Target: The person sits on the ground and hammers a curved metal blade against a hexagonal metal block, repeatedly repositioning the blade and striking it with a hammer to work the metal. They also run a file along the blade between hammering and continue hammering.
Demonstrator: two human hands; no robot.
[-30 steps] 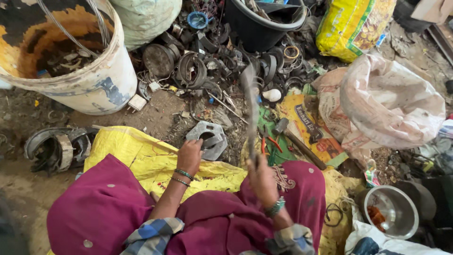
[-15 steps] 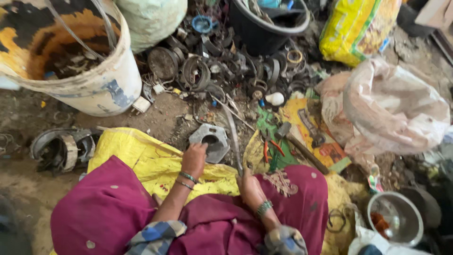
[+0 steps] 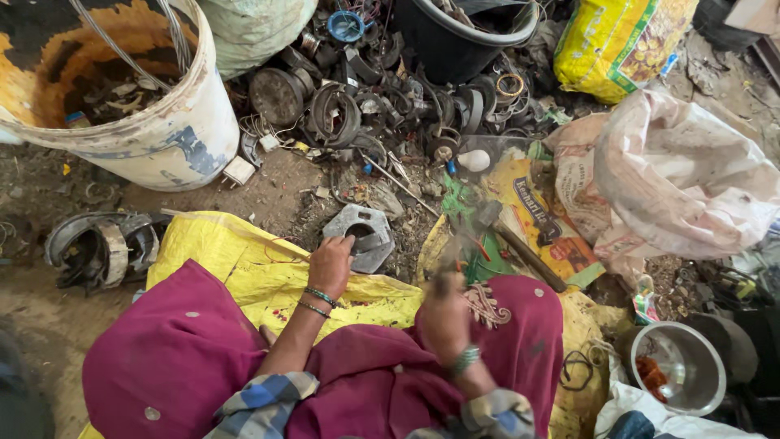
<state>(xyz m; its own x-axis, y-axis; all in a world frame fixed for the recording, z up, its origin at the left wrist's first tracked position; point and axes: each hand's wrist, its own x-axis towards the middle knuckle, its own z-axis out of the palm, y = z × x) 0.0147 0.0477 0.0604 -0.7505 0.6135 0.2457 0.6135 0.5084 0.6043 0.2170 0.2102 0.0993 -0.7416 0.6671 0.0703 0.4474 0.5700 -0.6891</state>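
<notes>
Head view, left hand gripping flat grey metal casting, right hand fisted, motion-blurred, contents unclear.

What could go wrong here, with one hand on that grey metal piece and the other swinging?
The left hand steadies the grey metal housing right where the blurred tool in the right hand seems to come down, so fingers could get struck. Loose scrap lies close by; bits might fly up.

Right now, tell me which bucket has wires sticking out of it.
The white bucket at upper left; thin wires rise from it. The black bucket at top centre shows none.
</notes>
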